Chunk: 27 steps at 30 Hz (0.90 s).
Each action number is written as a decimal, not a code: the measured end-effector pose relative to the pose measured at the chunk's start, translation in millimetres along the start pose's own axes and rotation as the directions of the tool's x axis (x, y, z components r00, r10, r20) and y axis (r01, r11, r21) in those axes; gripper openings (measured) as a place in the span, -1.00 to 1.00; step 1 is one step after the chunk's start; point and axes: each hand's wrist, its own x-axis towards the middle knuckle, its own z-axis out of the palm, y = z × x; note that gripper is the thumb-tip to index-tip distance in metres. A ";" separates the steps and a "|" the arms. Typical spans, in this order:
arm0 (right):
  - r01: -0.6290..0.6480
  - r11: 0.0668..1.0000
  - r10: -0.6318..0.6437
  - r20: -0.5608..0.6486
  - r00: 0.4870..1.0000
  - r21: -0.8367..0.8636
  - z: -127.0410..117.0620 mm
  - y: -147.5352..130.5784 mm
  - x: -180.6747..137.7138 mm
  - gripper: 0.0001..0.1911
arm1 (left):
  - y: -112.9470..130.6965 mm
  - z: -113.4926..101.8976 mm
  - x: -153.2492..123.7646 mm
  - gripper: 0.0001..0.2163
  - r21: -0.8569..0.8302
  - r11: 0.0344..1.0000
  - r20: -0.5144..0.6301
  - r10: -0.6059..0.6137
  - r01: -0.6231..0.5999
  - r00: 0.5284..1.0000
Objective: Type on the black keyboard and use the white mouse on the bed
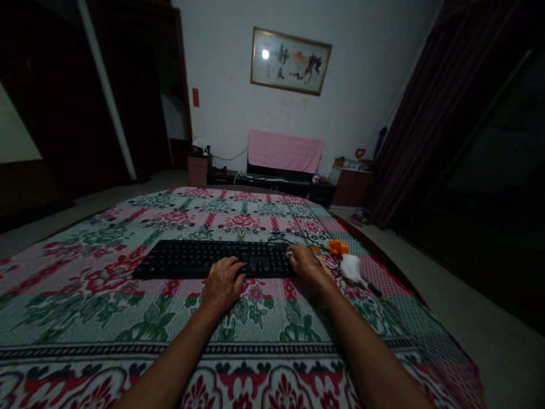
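A black computer keyboard [196, 258] lies across the patterned cloth in front of me. My left hand [223, 282] rests over its front edge near the middle, fingers lying loosely on the keys and thumb apart. At the keyboard's right end is my right hand [304, 262], fingers curled down. A small whitish bit [290, 254] shows at those fingertips, too small to name. Just right of that hand are an orange item [339, 247] and a white item [351, 268] with a dark tip. A thin dark cable runs behind the hand.
The flowered cloth [242, 363] covers the large table, whose far edge curves. Beyond it, a pink towel [285, 150] hangs over a screen on a low dark cabinet [272, 184]. A framed picture [290, 61] is on the wall. Dark curtains [409, 113] hang at right.
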 end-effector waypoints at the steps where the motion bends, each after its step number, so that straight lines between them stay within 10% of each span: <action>1: 0.006 1.000 -0.005 -0.038 0.999 0.023 1.8 2.3 0.4 -0.69 | -0.1 0.2 -0.1 -0.78 0.003 1.000 -0.003 0.004 -0.004 1.000; 5: 0.024 0.998 -0.017 -0.120 0.993 0.064 7.4 11.6 2.5 -0.70 | -0.1 0.6 -0.3 -0.78 0.010 1.000 -0.020 0.017 -0.017 1.000; 15: 0.027 0.997 -0.040 0.177 0.983 0.073 -17.5 13.3 2.8 -0.75 | 1.1 -1.8 0.5 -0.79 -0.010 1.000 -0.020 0.003 -0.003 1.000; 27: 0.127 0.988 -0.108 -0.200 0.974 0.086 19.5 24.3 28.5 -0.66 | 1.2 -0.4 0.3 -0.78 -0.002 1.000 -0.016 0.000 0.000 1.000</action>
